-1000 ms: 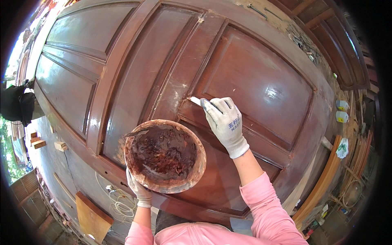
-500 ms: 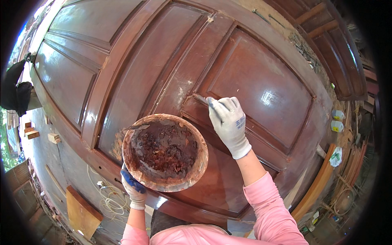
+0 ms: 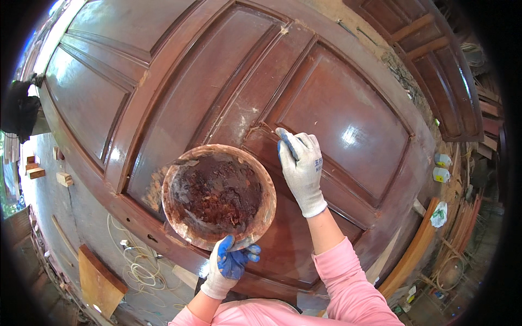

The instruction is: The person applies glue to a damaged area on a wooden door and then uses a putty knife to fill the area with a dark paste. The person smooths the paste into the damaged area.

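Note:
A round bowl (image 3: 261, 231) with a smeared rim holds dark reddish-brown paste, thick and lumpy. My left hand (image 3: 228, 266), in a white glove with blue-coated fingers, grips the bowl at its near edge, thumb up by the rim and fingers curled beneath. The bowl is over a large brown panelled wooden door (image 3: 239, 117), which lies flat. To the right of the bowl, my gloved right hand (image 3: 302, 165) is closed in a pinch just above the door, close to a panel corner with pale marks. What its fingertips hold is too small to make out.
Another brown panelled door (image 3: 435, 65) stands at the far right. Small wood blocks (image 3: 64, 179), a board (image 3: 100, 280) and a coiled pale hose (image 3: 147, 269) are at the left. White containers (image 3: 441, 174) and a long plank (image 3: 410, 252) lie along the right side.
My left hand has shifted from the bowl's left side to its near edge. A flat tool that lay across the bowl's left rim no longer shows. My right hand stays near the same corner.

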### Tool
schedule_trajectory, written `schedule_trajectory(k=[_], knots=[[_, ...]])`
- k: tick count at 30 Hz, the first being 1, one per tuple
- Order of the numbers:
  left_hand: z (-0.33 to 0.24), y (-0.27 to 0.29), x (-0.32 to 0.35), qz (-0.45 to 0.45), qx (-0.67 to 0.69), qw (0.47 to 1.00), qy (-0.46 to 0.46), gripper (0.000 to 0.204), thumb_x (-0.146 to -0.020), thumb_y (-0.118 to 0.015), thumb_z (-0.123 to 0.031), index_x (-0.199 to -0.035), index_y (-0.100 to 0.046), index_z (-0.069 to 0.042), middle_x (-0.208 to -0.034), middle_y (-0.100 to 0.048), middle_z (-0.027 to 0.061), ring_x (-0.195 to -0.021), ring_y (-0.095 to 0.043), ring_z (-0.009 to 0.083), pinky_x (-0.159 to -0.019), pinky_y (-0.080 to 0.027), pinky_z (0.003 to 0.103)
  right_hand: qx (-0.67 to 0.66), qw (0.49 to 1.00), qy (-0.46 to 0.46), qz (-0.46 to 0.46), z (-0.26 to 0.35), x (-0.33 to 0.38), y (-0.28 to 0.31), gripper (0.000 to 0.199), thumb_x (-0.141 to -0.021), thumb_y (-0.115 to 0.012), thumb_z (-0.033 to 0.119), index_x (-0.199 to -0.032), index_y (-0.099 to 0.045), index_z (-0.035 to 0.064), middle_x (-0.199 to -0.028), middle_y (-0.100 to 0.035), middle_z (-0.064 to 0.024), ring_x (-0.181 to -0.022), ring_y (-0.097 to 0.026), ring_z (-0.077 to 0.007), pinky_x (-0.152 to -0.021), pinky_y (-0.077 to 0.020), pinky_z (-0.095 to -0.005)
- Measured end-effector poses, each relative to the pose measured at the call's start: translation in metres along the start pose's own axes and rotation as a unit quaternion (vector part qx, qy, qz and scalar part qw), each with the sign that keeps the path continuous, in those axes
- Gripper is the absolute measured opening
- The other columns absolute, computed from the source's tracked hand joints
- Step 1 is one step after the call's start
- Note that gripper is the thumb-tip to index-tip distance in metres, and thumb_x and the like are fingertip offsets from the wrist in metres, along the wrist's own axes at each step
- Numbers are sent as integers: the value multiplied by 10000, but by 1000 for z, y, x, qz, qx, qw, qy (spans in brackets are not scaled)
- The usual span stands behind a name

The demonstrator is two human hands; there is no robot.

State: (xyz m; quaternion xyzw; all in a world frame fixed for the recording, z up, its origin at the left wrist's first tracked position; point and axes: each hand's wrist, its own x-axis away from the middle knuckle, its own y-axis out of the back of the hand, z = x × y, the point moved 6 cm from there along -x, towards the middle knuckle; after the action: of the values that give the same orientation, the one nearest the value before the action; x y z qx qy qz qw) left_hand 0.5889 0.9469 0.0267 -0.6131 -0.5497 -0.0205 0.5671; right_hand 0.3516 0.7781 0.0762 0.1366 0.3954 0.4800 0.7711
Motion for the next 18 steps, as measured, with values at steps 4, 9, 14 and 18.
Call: schedule_trajectory(k=[4, 9, 14, 18], knots=[[-3, -29, -14, -23, 125, 991, -47, 379, -1084, -510, -329, -1320, -620, -54, -1337, -673, 142, -924, -698, 264, -778, -592, 394, 19, 1000, -11, 6, -1, -1, 1, 266, -906, -705, 38, -1163, -768, 66, -858, -645, -74, -825, -576, -255, -797, -486, -393], [-43, -77, -48, 31, 133, 980, -146, 432, -1086, -513, -379, -1354, -628, -62, -1301, -692, 116, -934, -657, 213, -808, -560, 373, 30, 999, -13, -6, 3, 1, -2, 254, -903, -711, 57, -1152, -764, 61, -850, -638, -74, -817, -573, -264, -785, -486, -402], [-69, -89, -79, 114, 166, 965, -170, 500, -1098, -490, -411, -1462, -533, -72, -1458, -596, 123, -1083, -656, 246, -946, -554, 413, 67, 998, 16, -5, 10, 4, -4, 270, -901, -715, 52, -1166, -762, 57, -849, -633, -72, -802, -563, -256, -778, -484, -395], [-56, -97, -83, 63, -218, 933, -278, 577, -1041, -614, -362, -1518, -494, -61, -1559, -482, 196, -1336, -570, 339, -1135, -452, 471, 126, 989, 82, 18, 12, 5, -7, 335, -868, -724, 54, -1202, -746, 64, -879, -611, -63, -823, -567, -255, -777, -490, -393]])
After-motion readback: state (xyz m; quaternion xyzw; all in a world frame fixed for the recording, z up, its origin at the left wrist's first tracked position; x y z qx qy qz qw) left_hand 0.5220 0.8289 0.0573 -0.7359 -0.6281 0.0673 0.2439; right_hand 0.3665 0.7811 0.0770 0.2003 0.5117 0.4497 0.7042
